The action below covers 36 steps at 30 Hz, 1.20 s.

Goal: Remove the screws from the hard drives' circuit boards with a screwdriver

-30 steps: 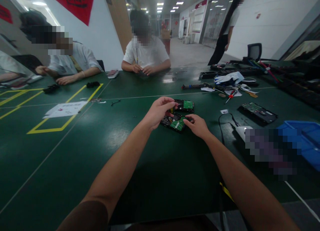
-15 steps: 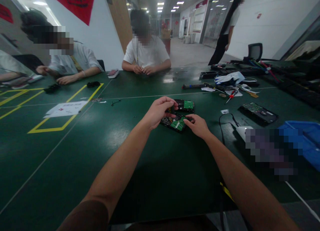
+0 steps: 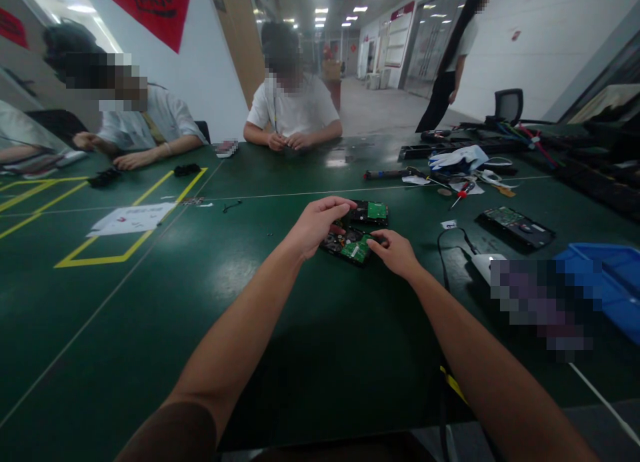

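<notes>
Right hand (image 3: 395, 251) grasping drive (image 3: 345, 247) at its right end; left hand (image 3: 320, 226) curled above drive's left half, contents unclear. Drive flat on table (image 3: 325, 335), second drive (image 3: 376, 212) just beyond. Risk: loose right hold, drive swivels.

Both bare forearms, left (image 3: 240, 315) and right (image 3: 465, 335), reach over the worktop (image 3: 125, 335) from its near edge and slant toward each other. The left hand (image 3: 323, 225), slightly farther from that edge, bends its fingers across toward the thumb. The right hand (image 3: 395, 250) shows its back, thumb and forefinger pointing toward the left hand, the two hands near but apart.
</notes>
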Tool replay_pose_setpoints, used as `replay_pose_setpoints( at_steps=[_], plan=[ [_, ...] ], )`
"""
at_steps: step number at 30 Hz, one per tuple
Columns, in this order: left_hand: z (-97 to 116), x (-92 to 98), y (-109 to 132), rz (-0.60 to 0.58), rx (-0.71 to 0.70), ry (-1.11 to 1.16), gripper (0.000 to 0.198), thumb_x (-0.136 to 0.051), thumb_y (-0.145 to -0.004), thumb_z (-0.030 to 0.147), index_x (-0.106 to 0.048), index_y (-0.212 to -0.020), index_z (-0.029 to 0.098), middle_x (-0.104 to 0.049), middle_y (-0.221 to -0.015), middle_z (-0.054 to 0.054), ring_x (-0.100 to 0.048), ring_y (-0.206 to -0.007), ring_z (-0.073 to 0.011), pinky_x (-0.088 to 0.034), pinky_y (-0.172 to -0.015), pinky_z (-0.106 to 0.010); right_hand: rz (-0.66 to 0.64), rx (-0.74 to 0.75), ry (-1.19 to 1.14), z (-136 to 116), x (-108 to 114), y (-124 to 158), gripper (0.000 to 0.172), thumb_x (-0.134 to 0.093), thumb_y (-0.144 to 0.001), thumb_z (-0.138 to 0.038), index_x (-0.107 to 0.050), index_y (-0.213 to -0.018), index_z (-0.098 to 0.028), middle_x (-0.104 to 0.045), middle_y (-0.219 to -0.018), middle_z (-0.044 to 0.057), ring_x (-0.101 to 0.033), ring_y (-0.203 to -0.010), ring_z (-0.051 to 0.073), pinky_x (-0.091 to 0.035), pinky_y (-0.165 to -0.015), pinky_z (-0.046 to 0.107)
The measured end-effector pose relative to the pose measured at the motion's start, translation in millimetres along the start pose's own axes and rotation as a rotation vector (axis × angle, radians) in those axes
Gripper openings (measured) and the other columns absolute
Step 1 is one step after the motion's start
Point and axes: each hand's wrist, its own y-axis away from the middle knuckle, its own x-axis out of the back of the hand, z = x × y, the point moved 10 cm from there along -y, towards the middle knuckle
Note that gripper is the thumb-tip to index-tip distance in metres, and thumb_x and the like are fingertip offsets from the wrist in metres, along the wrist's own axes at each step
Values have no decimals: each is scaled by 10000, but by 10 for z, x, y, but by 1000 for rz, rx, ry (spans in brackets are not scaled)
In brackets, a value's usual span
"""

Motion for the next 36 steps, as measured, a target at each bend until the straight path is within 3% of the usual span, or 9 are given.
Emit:
replay_pose_setpoints(
  at_steps=[8,19,32,36],
  plan=[
    [-96,-13,-8,28,69,220,91,-607,-881,223,-676,-903,167,-702,-942,-108,-662,-942,-215,-583,-740,-333,-3,0,-20,-17,17,4,352,-644,-907,-458,-716,-1148,-212,-721,-1064,81,-634,-781,186,-490,-723,334],
    [-86,-45,2,8,61,224,118,-673,-869,249,-671,-852,133,-687,-947,-102,-654,-932,-189,-599,-810,-336,-7,6,-6,16,-18,-10,370,-645,-910,-464,-711,-1170,-209,-722,-1107,79,-633,-812,187,-496,-756,336],
    [-79,-17,-3,18,46,163,101,-702,-855,247,-730,-863,150,-665,-1030,-95,-601,-892,-163,-578,-702,-284,-16,-6,-4,-16,0,-1,348,-643,-912,-452,-709,-1157,-215,-720,-1107,80,-641,-807,189,-506,-744,345],
    [-87,-34,-7,-4,54,168,94,-685,-864,244,-707,-913,167,-661,-939,-83,-622,-901,-182,-579,-696,-297,-11,-8,-3,5,0,-4,342,-649,-908,-456,-712,-1152,-225,-722,-1104,78,-644,-799,185,-505,-739,341]
  ],
)
